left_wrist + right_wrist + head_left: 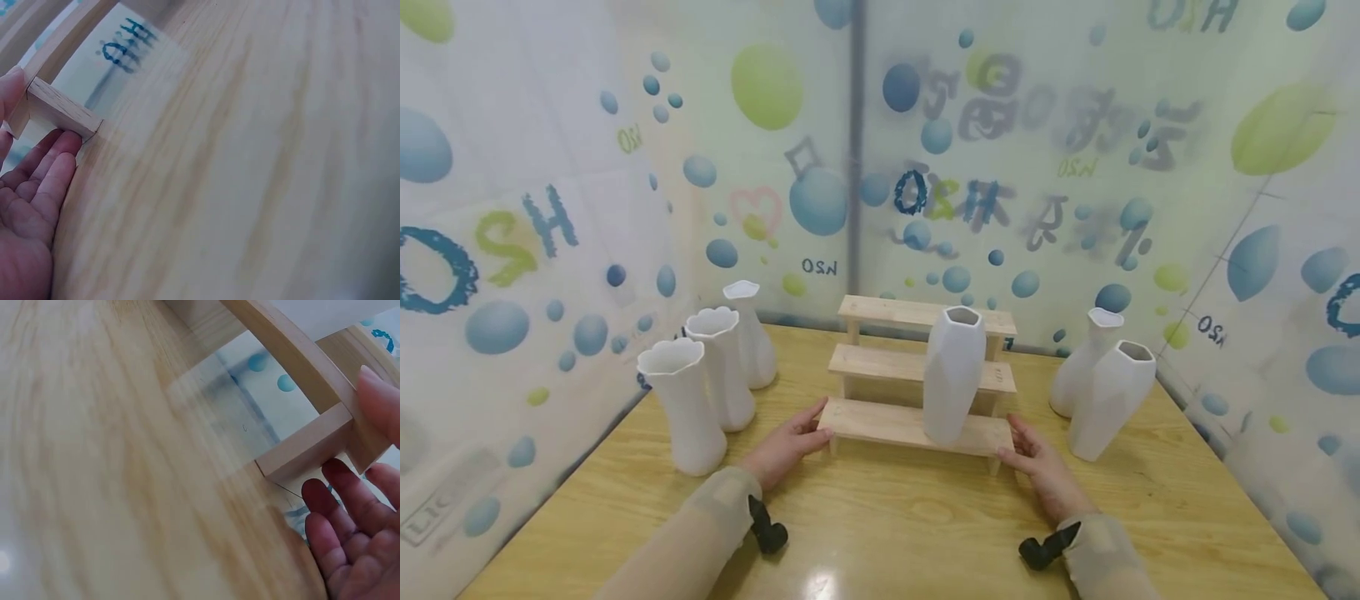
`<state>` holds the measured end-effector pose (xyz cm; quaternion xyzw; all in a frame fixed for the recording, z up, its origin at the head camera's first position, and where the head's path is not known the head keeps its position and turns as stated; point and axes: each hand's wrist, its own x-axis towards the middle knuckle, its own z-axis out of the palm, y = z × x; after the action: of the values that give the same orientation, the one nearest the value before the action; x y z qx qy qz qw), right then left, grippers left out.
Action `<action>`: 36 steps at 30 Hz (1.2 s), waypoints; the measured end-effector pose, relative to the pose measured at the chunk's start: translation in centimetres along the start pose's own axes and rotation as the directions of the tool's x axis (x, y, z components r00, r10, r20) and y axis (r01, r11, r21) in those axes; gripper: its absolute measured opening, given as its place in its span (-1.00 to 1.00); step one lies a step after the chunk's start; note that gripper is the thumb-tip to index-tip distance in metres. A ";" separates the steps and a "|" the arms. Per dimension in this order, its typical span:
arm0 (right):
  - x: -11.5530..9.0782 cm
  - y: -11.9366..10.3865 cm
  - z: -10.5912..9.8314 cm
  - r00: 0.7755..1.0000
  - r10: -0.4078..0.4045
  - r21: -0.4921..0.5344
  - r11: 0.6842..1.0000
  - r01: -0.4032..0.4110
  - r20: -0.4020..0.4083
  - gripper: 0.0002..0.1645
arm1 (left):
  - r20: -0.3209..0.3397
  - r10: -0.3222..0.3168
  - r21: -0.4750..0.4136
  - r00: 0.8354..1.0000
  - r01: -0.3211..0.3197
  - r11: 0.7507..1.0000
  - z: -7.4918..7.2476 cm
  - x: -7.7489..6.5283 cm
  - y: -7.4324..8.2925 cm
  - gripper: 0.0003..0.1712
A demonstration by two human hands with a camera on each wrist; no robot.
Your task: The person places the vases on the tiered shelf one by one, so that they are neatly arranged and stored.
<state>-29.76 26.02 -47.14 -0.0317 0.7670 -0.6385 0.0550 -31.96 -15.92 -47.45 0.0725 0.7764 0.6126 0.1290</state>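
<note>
A three-tier wooden display stand (880,421) stands on the table, with a white faceted vase (953,375) upright on its lowest tier, right of the middle. My left hand (786,446) holds the left end of that lowest tier. In the left wrist view the thumb lies against the board and the other fingertips (67,142) are at the leg. At the opposite end my right hand (1043,467) holds the same tier; its thumb (378,400) is on the board, with the fingers bent below beside the leg.
To the left stand two scalloped-rim vases (685,408) (724,367) and a narrow-necked vase (752,337). A faceted vase (1108,404) and another narrow-necked vase (1078,371) are on the right. Printed curtains (760,167) surround the wooden table (895,525) at the back and sides.
</note>
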 end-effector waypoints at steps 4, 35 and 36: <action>0.0 0.0 0.1 1.000 -0.015 -0.011 1.000 0.016 0.012 -0.08 | -0.008 -0.005 0.002 1.000 0.005 1.000 0.0 -0.1 0.0 -0.09; -0.2 0.4 0.4 0.998 0.035 0.032 0.999 -0.034 -0.045 -0.10 | -0.314 0.052 0.101 0.948 -0.021 0.995 -0.1 -4.2 4.1 -0.12; -0.2 0.4 0.4 0.998 0.036 0.032 0.999 -0.035 -0.047 -0.11 | -0.323 0.053 0.093 0.945 -0.024 0.995 -0.2 -4.6 4.3 -0.13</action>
<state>-29.53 25.67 -47.60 -0.0022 0.7585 -0.6499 0.0486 -27.85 -16.34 -42.73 -0.0088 0.8118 0.5837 -0.0161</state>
